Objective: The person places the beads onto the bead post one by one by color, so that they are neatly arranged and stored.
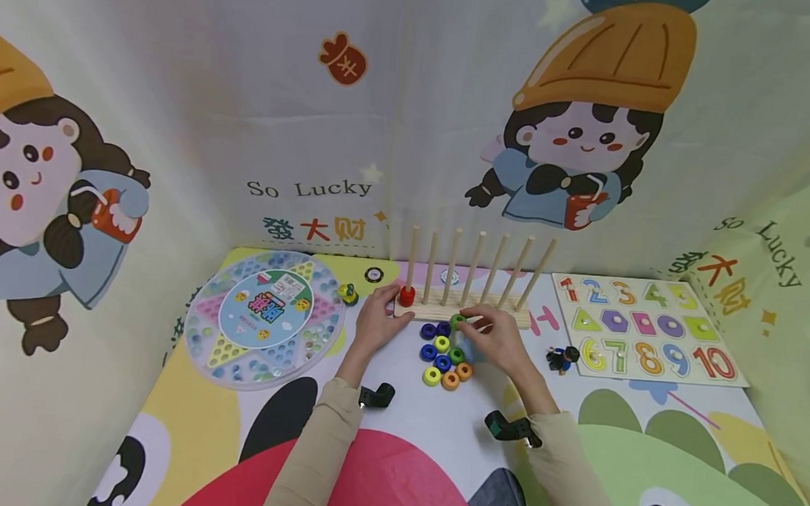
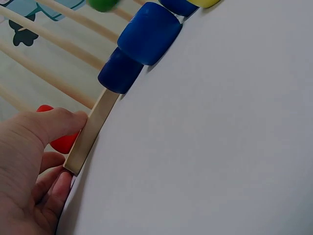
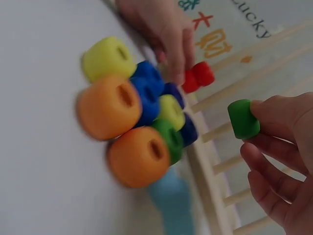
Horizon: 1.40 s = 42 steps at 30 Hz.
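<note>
Presently, the wooden peg rack (image 1: 432,313) is lying lengthwise along the table's (image 1: 400,370) far edge, its pegs (image 1: 473,269) pointing upward. Behind, the curtain (image 1: 425,168) is showing "So Lucky". The left hand (image 1: 377,322) is gripping the rack's left end; the right hand (image 1: 496,336) is pinching a green ring bead (image 3: 243,119) near its middle.

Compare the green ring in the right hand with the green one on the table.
The held green ring is pinched in the right hand; the lying green ring sits among other rings. In the right wrist view, the held ring's hole is hidden, while the lying ring's hole shows. Both are green.
</note>
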Tool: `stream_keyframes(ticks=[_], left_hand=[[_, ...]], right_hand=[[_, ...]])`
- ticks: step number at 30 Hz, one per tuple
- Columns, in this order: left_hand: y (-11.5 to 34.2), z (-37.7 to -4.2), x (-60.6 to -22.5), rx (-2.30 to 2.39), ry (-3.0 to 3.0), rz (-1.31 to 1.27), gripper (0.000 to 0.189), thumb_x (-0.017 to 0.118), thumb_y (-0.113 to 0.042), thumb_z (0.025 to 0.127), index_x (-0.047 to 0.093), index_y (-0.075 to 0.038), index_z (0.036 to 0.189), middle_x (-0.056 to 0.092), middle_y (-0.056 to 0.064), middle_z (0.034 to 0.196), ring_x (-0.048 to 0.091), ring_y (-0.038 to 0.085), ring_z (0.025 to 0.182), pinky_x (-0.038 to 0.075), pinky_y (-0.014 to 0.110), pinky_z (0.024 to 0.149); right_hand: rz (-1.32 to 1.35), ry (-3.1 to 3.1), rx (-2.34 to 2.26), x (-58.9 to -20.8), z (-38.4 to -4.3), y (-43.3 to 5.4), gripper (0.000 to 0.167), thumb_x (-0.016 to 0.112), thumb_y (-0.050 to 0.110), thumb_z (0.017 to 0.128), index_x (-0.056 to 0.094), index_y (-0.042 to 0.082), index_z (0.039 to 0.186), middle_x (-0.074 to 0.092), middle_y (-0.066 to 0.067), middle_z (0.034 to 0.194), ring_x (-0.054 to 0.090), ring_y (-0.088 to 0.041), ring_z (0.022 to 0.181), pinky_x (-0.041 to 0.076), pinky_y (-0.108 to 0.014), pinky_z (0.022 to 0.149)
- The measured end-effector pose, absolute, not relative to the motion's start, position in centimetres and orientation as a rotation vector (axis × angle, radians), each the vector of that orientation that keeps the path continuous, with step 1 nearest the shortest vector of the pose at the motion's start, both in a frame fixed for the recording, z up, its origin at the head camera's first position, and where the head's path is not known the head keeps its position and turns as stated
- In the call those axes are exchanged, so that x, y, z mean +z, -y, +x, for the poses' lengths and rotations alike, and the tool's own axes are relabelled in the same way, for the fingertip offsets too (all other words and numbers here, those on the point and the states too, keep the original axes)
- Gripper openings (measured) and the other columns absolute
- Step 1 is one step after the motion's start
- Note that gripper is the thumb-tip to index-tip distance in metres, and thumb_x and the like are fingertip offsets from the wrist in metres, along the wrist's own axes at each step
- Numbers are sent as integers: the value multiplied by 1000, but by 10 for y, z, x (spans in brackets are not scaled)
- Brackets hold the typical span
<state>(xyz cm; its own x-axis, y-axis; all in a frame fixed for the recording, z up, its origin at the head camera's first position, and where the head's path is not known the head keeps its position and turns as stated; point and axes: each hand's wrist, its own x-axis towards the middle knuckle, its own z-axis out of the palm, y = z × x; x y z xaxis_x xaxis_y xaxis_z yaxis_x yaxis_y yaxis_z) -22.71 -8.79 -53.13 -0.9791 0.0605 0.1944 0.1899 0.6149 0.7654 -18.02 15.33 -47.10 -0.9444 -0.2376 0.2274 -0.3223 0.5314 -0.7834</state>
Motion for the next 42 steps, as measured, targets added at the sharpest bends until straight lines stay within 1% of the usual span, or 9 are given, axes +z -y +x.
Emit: stream_keyframes(ticks=[4, 7, 14, 18, 24, 29, 36, 42], left_hand=[[89, -227, -532, -1307, 2678, -227, 64, 78, -25, 83, 55, 0, 138, 54, 17, 138, 56, 32, 114, 52, 42, 88], [90, -227, -534, -1297, 2678, -238, 64, 78, -25, 83, 56, 1, 137, 54, 17, 138, 56, 31, 113, 51, 42, 87], [92, -227, -535, -1315, 2682, -230, 65, 79, -25, 83, 55, -1, 138, 53, 16, 139, 57, 30, 110, 53, 40, 86], [92, -226, -535, -1303, 2677, -228, 63, 78, -25, 83, 56, -1, 138, 54, 16, 138, 57, 29, 108, 53, 39, 85], [92, -225, -534, -1322, 2667, -238, 64, 78, -25, 83, 56, 0, 138, 54, 17, 138, 58, 31, 108, 53, 41, 86], [92, -225, -535, -1314, 2667, -246, 63, 78, -26, 83, 56, -1, 137, 55, 17, 137, 58, 30, 109, 54, 39, 85], [89, -225, -532, -1316, 2676, -235, 64, 78, -25, 84, 55, -1, 138, 54, 17, 138, 56, 32, 113, 53, 42, 88], [89, -226, -530, -1321, 2681, -225, 64, 78, -25, 84, 55, -2, 138, 54, 17, 138, 55, 32, 115, 51, 43, 91]], right_hand=[[504, 2591, 1380, -453, -184, -148, 23, 73, 8, 88, 72, -1, 109, 72, -16, 104, 68, -28, 81, 58, -44, 71], [501, 2534, 1366, -440, -186, -142, 23, 73, 9, 89, 72, -1, 110, 71, -16, 104, 68, -27, 79, 58, -43, 71], [503, 2358, 1382, -409, -194, -124, 22, 74, 10, 88, 74, 0, 107, 72, -14, 100, 67, -24, 73, 54, -25, 66], [512, 2283, 1385, -389, -201, -113, 23, 74, 11, 89, 73, -1, 108, 72, -14, 100, 66, -23, 73, 52, -21, 67], [517, 2191, 1349, -363, -211, -98, 23, 73, 11, 89, 73, -1, 109, 71, -14, 102, 65, -23, 72, 50, -21, 66], [536, 2184, 1275, -354, -218, -90, 22, 73, 9, 89, 73, -3, 107, 71, -15, 97, 66, -23, 70, 52, -23, 63], [491, 2259, 1175, -347, -221, -86, 22, 73, 9, 89, 73, -3, 107, 69, -16, 98, 66, -25, 70, 53, -32, 61], [446, 2304, 1122, -343, -223, -83, 22, 72, 12, 90, 73, -3, 106, 70, -16, 102, 68, -27, 71, 47, -29, 54]])
